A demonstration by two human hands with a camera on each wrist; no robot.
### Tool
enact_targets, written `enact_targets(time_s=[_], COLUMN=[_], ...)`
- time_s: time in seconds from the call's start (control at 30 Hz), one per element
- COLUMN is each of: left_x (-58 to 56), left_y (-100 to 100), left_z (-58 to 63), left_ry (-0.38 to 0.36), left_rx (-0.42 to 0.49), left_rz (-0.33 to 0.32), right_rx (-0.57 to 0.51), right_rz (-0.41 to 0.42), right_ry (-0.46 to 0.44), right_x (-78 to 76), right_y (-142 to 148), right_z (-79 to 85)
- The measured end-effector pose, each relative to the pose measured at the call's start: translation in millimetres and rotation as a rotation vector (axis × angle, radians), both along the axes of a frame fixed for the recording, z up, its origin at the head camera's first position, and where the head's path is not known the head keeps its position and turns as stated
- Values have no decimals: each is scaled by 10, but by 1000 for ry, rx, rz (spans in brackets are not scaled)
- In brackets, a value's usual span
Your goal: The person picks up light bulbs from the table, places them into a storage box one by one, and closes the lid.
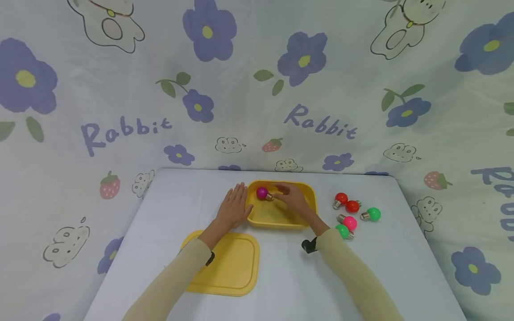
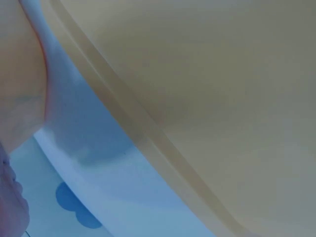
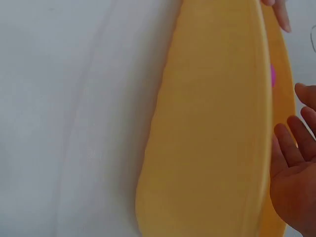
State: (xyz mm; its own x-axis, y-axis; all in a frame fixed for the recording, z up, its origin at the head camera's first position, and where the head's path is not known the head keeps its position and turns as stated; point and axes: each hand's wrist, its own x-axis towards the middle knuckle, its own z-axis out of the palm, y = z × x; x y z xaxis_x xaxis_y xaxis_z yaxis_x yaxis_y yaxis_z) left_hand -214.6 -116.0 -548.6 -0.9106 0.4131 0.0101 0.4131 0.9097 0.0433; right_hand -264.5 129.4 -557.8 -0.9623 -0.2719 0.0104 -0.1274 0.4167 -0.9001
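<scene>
A yellow box (image 1: 277, 225) stands near the back of the table, and a purple light bulb (image 1: 262, 193) with a metal screw base lies inside it at the left. My left hand (image 1: 233, 207) rests flat along the box's left wall, fingers straight. My right hand (image 1: 294, 199) reaches over the box with loosely bent fingers, its fingertips close to the bulb's metal base. In the right wrist view, the right hand's fingers (image 3: 291, 140) are spread apart with nothing between them. There the front wall of the box hides most of the bulb.
A flat yellow lid (image 1: 229, 267) lies in front of the box, under my left forearm. Right of the box lie several bulbs: red bulbs (image 1: 341, 198), a pink bulb (image 1: 350, 223) and green bulbs (image 1: 374, 214). A patterned cloth (image 1: 249, 98) hangs behind the table.
</scene>
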Motion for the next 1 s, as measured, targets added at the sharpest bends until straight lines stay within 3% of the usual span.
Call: enact_targets(time_s=[0.17, 0.37, 0.67, 1.0], left_x=[-36, -50, -37, -38], left_y=[5, 8, 14, 14], left_z=[-19, -18, 7, 0], left_ry=[-25, -43, -41, -37], left_rx=[-42, -62, -73, -84], left_rz=[17, 27, 21, 21], right_rx=[-59, -48, -18, 16], right_rz=[23, 12, -112, -216], right_ry=[-41, 0, 32, 92], right_x=[108, 276, 650, 898], right_y=[192, 503, 1045, 1575], right_z=[101, 164, 252, 203])
